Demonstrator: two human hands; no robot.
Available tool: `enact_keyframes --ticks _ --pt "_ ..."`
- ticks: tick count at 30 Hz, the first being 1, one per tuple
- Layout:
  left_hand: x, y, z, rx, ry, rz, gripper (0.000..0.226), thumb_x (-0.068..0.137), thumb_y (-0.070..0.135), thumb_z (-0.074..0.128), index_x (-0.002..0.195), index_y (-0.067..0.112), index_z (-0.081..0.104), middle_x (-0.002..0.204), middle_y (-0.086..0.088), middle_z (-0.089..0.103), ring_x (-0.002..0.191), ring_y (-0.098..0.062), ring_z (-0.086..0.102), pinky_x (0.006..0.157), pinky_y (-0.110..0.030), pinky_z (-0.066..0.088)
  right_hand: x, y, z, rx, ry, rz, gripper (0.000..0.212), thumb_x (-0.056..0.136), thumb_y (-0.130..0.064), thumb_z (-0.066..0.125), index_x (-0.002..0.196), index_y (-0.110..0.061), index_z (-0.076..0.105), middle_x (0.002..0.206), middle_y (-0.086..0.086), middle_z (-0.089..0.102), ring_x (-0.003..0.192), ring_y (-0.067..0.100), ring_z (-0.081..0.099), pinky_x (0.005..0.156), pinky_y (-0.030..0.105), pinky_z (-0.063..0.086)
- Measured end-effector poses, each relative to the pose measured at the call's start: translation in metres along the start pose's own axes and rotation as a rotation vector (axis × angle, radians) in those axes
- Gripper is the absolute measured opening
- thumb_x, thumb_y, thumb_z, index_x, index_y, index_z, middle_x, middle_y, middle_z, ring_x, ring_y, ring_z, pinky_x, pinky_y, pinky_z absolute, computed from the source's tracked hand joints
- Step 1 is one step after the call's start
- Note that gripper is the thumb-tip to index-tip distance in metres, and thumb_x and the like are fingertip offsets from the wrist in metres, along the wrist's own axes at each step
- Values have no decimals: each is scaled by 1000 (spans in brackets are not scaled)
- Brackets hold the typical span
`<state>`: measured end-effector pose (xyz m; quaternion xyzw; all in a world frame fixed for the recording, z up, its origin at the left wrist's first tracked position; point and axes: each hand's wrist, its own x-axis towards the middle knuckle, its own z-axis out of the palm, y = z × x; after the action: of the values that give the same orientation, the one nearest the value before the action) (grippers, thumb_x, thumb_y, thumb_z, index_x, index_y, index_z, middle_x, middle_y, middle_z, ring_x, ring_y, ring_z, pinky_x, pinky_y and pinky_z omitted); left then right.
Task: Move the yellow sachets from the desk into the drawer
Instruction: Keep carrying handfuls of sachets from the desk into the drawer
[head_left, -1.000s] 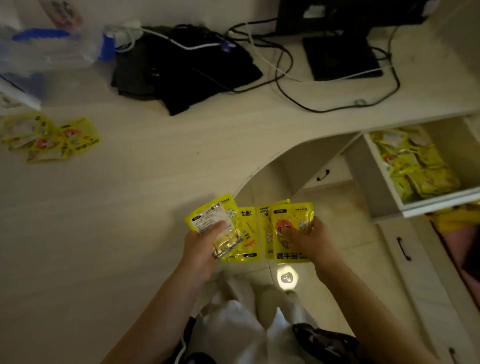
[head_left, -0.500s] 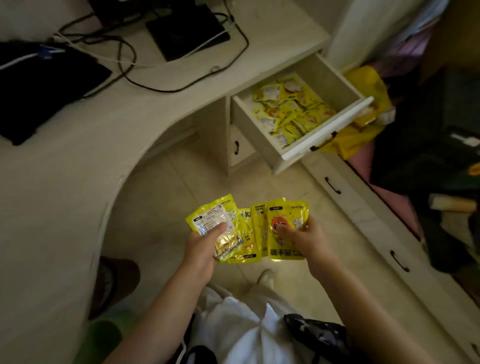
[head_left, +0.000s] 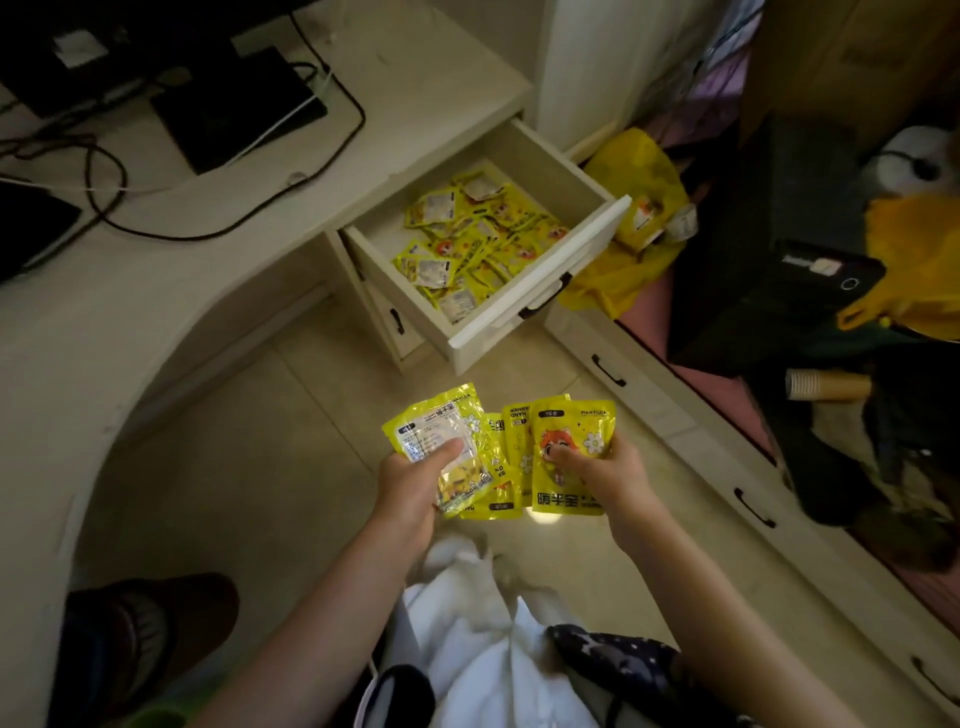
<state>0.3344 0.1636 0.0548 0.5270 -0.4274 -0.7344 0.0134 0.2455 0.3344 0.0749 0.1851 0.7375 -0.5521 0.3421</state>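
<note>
You are mid-carry: your left hand (head_left: 410, 488) pinches a fan of yellow sachets (head_left: 498, 447) under its thumb, and your right hand (head_left: 602, 467) clamps the front sachet of the same bunch, both held over the floor, clear of the table (head_left: 156, 270). The open drawer (head_left: 540, 270) lies at 12 o'clock, already heaped with sachets; next, I judge, reach forward over its front edge and let go.

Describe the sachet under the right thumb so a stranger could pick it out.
Below the open drawer, two hands fan out yellow sachets. The right hand holds the rightmost sachet. It alone shows a red-haired cartoon face; the left hand's top one shows a white label.
</note>
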Motion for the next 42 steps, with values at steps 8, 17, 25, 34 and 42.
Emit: enact_keyframes --ticks 8,17,25,34,42 --pt "78 61 36 -37 49 -16 22 78 3 74 98 7 66 95 -16 71 83 -31 69 72 -42 58 72 -74 1 3 0 -11 33 76 -10 76 104 -13 59 84 -1 68 69 15 66 53 24 47" --pt "173 138 68 -37 76 -42 40 75 10 78 113 8 63 105 -15 71 93 -31 70 81 -50 57 160 -173 33 -44 -16 -62 43 73 -13 79 110 -15 58 101 5 69 81 19 67 59 27 50" --pt "221 158 99 -99 155 -96 48 73 11 80 116 8 60 106 -16 70 94 -33 69 81 -53 56 226 -230 45 -163 -81 -47 50 73 -19 80 116 -15 55 105 3 68 82 18 67 65 31 55" --pt "250 167 161 -328 289 -118 32 80 8 72 110 10 64 95 -12 71 66 -19 71 57 -30 58 301 -284 27 -343 -273 -18 42 76 -17 78 110 -16 54 96 -1 67 81 15 66 70 34 56" --pt "258 169 209 -505 395 -114 56 65 16 83 117 17 63 111 -14 70 100 -32 67 89 -50 53 362 -323 29 -509 -432 32 38 76 -16 77 109 -17 57 105 6 68 98 25 66 86 42 56"
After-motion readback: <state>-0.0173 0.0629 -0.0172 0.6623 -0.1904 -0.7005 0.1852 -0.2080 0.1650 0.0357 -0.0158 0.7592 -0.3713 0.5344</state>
